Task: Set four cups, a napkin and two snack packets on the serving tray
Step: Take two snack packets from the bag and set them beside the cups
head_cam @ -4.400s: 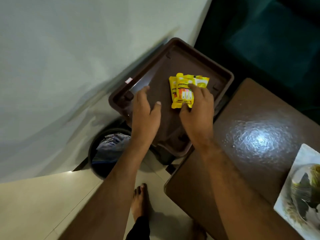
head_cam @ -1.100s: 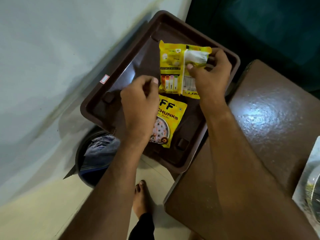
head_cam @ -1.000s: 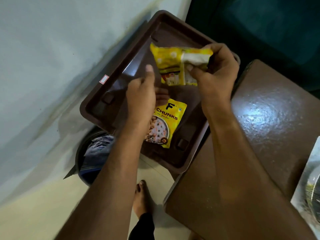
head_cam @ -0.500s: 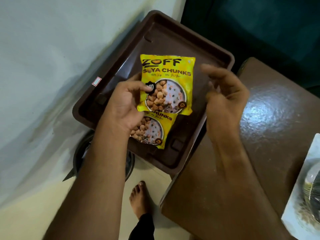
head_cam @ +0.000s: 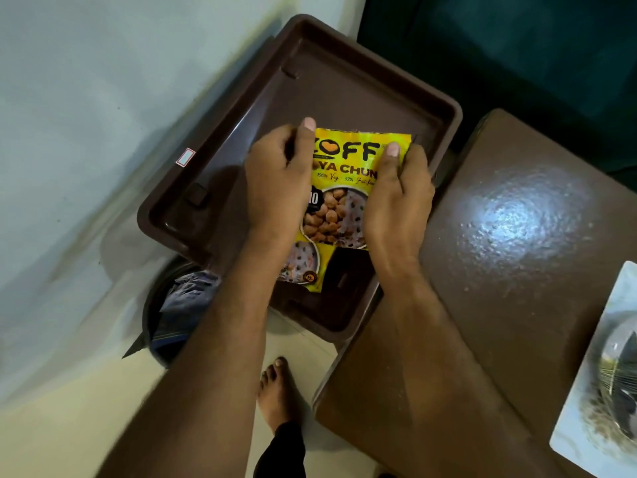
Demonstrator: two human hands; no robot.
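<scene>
Left hand (head_cam: 275, 188) and right hand (head_cam: 396, 198) pinch top packet (head_cam: 344, 188) by its sides, squaring it over lower packet (head_cam: 306, 267) in tray (head_cam: 220, 139).

The upper yellow packet (head_cam: 348, 188) reads "OFF", "YA CHUN", "100% Veg" and "10".

A home: a bare foot (head_cam: 275, 391) on pale floor tiles (head_cam: 62, 439) below the hands, a glossy brown worktop (head_cam: 517, 236) right of them, a teal sofa (head_cam: 517, 46) beyond
</scene>
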